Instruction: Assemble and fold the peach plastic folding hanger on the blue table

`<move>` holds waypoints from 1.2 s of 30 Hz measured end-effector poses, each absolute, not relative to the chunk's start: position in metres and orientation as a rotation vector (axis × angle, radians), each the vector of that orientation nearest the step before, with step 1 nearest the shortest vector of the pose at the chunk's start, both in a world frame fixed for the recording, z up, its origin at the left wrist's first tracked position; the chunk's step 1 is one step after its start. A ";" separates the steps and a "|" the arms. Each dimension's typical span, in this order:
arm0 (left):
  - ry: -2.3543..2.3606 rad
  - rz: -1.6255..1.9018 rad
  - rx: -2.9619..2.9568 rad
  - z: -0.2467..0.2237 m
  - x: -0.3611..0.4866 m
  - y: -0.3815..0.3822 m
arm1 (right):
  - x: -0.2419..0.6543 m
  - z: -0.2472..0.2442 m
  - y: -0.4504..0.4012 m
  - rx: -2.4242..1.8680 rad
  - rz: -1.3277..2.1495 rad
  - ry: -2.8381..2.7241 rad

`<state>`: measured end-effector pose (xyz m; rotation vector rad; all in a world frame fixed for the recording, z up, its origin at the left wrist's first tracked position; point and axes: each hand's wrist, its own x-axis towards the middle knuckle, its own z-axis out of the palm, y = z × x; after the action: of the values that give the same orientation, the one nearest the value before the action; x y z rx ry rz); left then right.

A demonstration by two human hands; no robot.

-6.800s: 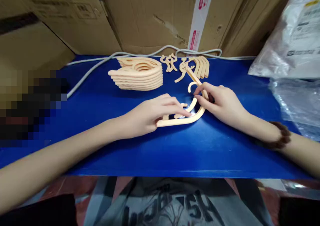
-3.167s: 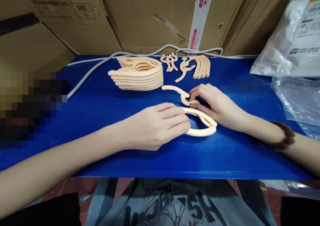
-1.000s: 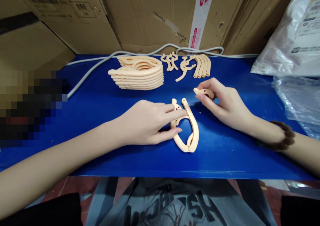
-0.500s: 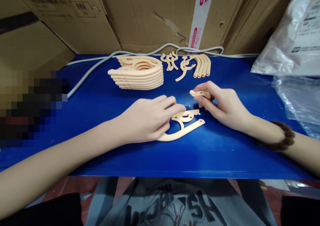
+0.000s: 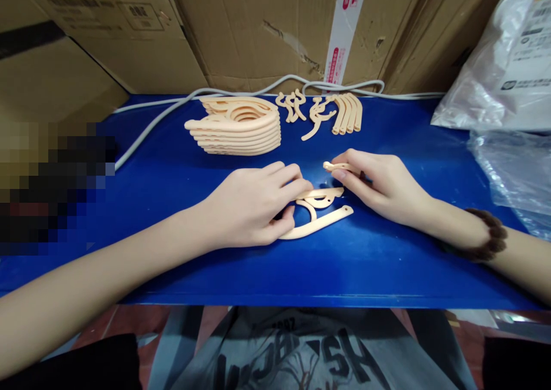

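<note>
My left hand [image 5: 262, 206] is closed on the left end of a beige curved plastic frame [image 5: 322, 223], which lies on the blue table [image 5: 258, 275]. The fingers hide that end. My right hand [image 5: 374, 177] pinches a small beige plastic piece [image 5: 338, 166] between thumb and fingers, just above and behind the frame's right part. The two do not appear to touch. A neat stack of similar beige frames [image 5: 236, 131] rests behind my left hand.
Small beige hooks [image 5: 293, 105], a loose branched piece [image 5: 317, 117] and several curved arms [image 5: 348, 114] lie at the back. A white cable [image 5: 150, 128] runs before cardboard boxes [image 5: 258, 34]. Plastic bags [image 5: 495, 74] are at right.
The small piece in my right hand has turned and moved slightly left and down. My left fingers have shifted a little on the frame, with the thumb drawn up.
</note>
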<state>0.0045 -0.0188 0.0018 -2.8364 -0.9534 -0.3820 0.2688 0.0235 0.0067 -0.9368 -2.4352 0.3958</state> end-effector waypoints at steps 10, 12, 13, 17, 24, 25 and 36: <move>-0.938 -0.336 -2.809 0.006 0.006 -0.017 | 0.269 0.006 0.024 -0.894 0.394 -2.463; -0.941 -0.339 -2.796 0.005 0.006 -0.017 | 0.269 0.006 0.025 -0.885 0.387 -2.467; -0.940 -0.343 -2.791 0.005 0.006 -0.017 | 0.269 0.006 0.025 -0.882 0.386 -2.470; -0.923 -0.368 -2.755 0.003 0.006 -0.016 | 0.269 0.006 0.025 -0.884 0.389 -2.471; -0.878 -0.400 -2.632 0.005 0.008 -0.019 | 0.270 0.005 0.025 -0.866 0.384 -2.489; -0.874 -0.400 -2.623 0.005 0.008 -0.020 | 0.270 0.005 0.025 -0.865 0.381 -2.492; -0.883 -0.452 -2.573 0.004 0.008 -0.018 | 0.270 0.006 0.024 -0.890 0.320 -2.478</move>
<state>0.0079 -0.0184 0.0043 -2.5726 -0.8831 -0.4522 0.2702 0.0243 0.0060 -0.8896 -2.4776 0.3201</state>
